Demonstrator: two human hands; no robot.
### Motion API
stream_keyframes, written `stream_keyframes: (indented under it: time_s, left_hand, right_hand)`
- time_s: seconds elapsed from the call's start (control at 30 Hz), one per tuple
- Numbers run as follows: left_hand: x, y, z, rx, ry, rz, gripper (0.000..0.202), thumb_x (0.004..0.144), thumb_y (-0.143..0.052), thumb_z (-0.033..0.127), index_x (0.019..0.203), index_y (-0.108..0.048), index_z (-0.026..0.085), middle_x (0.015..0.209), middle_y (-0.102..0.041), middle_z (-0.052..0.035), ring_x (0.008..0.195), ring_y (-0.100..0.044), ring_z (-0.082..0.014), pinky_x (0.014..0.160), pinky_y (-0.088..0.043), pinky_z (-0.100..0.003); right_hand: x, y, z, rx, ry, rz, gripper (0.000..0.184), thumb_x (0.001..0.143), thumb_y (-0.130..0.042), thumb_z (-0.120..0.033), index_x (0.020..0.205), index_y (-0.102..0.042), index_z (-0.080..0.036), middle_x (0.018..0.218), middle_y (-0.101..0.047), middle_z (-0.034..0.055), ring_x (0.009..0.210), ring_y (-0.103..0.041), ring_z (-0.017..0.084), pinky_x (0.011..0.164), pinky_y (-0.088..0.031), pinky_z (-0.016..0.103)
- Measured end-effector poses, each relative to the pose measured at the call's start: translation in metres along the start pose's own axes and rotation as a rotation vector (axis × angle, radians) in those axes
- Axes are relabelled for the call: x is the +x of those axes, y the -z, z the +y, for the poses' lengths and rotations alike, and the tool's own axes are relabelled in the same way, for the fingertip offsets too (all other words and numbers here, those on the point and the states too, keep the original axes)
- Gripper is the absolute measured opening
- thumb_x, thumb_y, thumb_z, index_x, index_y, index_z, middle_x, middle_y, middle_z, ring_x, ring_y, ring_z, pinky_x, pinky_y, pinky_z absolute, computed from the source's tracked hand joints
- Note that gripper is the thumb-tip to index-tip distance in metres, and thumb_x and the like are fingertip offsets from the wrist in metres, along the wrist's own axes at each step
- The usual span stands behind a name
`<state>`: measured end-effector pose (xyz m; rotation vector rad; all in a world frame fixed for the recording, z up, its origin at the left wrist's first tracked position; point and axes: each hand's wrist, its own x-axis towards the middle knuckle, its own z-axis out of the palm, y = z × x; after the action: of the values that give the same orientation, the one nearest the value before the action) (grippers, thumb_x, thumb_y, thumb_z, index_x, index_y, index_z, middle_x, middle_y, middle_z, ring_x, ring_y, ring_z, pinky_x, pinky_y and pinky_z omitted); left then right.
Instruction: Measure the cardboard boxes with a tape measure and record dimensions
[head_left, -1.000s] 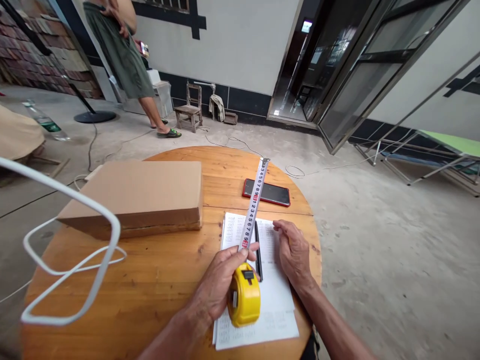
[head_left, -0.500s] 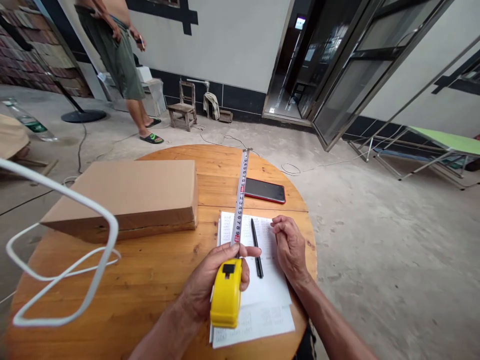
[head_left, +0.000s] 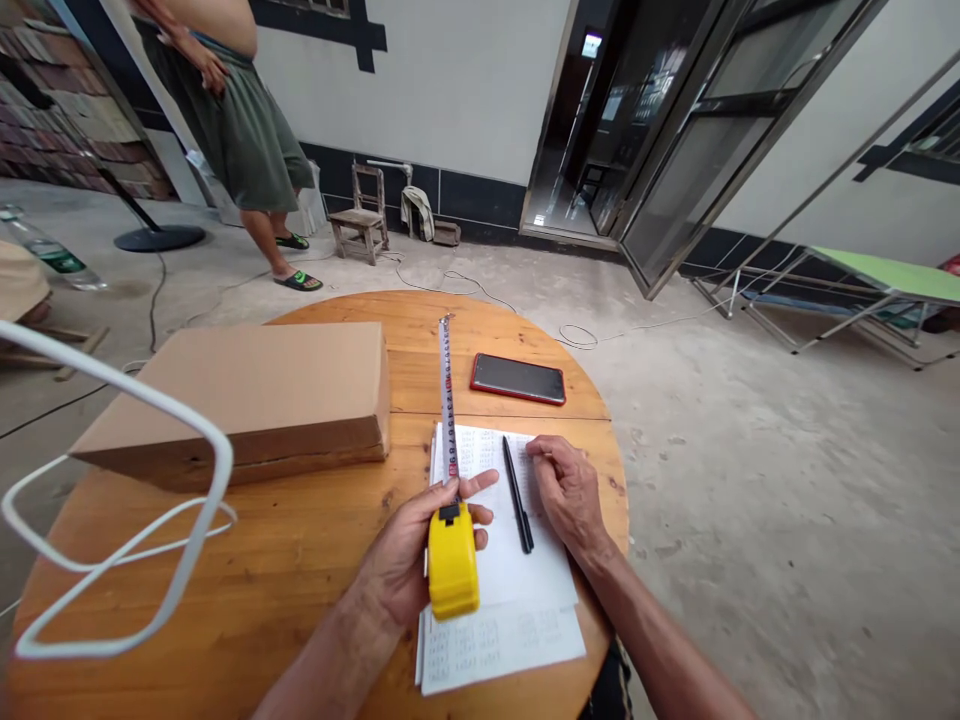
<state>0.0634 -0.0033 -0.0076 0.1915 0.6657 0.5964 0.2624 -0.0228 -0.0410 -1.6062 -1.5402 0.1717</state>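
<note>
My left hand (head_left: 409, 550) is closed around a yellow tape measure (head_left: 453, 572), its index finger pointing out to the right. From the case a length of marked blade (head_left: 448, 400) stretches away from me, above the papers and the table. My right hand (head_left: 568, 490) rests at the right edge of the written papers (head_left: 502, 640), fingers curled in; whether anything is inside them is hidden. Between the hands a black pen (head_left: 517, 495) lies on the sheets. Beyond the papers is a phone (head_left: 517, 379) in a red case.
A cardboard box (head_left: 247, 385) occupies the left of the round wooden table (head_left: 300, 560). A white bent tube or cable (head_left: 202, 520) loops in front of it. Past the table stand a person in green shorts (head_left: 247, 130), a small wooden chair (head_left: 361, 215) and a green folding bed (head_left: 881, 272).
The tape measure's blade has swung to the left, off the phone, and its case has tilted. My right hand has shifted slightly left with fingers more curled. The standing person has moved.
</note>
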Motion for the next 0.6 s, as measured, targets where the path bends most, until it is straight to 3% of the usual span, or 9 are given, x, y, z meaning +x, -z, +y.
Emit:
stream_keyframes:
  time_s: [0.07,0.17,0.3,0.43,0.53,0.6]
  left_hand:
    - [0.0,0.001,0.0,0.016,0.039,0.01,0.021,0.088,-0.051,0.02,0.092,-0.067,0.008,0.084,-0.07,-0.0121,0.058,-0.064,-0.013,0.056,-0.054,-0.023]
    - [-0.001,0.001,-0.001,0.038,0.045,0.022,0.025,0.088,-0.051,0.021,0.104,-0.065,0.008,0.102,-0.069,-0.0152,0.066,-0.068,-0.0163,0.063,-0.057,-0.029]
    - [-0.01,-0.007,0.0,0.054,0.015,-0.053,0.022,0.089,-0.049,0.022,0.09,-0.068,0.012,0.117,-0.064,-0.0145,0.08,-0.069,-0.02,0.065,-0.058,-0.03]
    - [-0.024,-0.011,0.008,0.041,-0.072,-0.274,0.033,0.09,-0.043,0.02,0.065,-0.064,0.013,0.123,-0.062,-0.0121,0.074,-0.069,-0.0192,0.053,-0.056,-0.026]
    - [-0.03,-0.004,0.015,0.04,-0.133,-0.49,0.03,0.088,-0.044,0.023,0.068,-0.065,0.015,0.106,-0.069,-0.0136,0.057,-0.068,-0.0188,0.046,-0.052,-0.026]
    - [-0.029,0.004,0.018,0.042,-0.163,-0.551,0.028,0.088,-0.045,0.025,0.071,-0.065,0.016,0.099,-0.071,-0.0128,0.051,-0.067,-0.0174,0.045,-0.049,-0.024]
  right_hand:
    - [0.0,0.0,0.001,-0.005,-0.007,-0.009,0.024,0.079,-0.043,-0.008,0.086,-0.061,-0.021,0.087,-0.068,0.0017,0.083,-0.06,0.018,0.08,-0.04,0.034]
    - [0.0,-0.001,0.002,-0.011,-0.016,-0.019,0.026,0.078,-0.042,-0.008,0.087,-0.063,-0.021,0.087,-0.068,0.0015,0.083,-0.06,0.018,0.08,-0.04,0.034]
    - [0.001,-0.001,0.001,-0.021,-0.019,-0.031,0.028,0.077,-0.042,-0.007,0.087,-0.063,-0.022,0.089,-0.069,0.0012,0.085,-0.06,0.018,0.082,-0.04,0.034]
    - [0.0,0.0,-0.001,-0.034,-0.02,-0.031,0.027,0.078,-0.042,-0.007,0.087,-0.063,-0.022,0.089,-0.069,0.0008,0.085,-0.06,0.018,0.083,-0.04,0.034]
    - [0.0,0.0,-0.001,-0.048,-0.021,-0.037,0.027,0.078,-0.043,-0.007,0.087,-0.064,-0.022,0.09,-0.069,0.0006,0.086,-0.06,0.018,0.083,-0.04,0.034]
    - [0.0,0.0,0.0,-0.058,-0.025,-0.037,0.027,0.078,-0.043,-0.007,0.087,-0.064,-0.022,0.09,-0.069,0.0007,0.086,-0.06,0.018,0.083,-0.04,0.034]
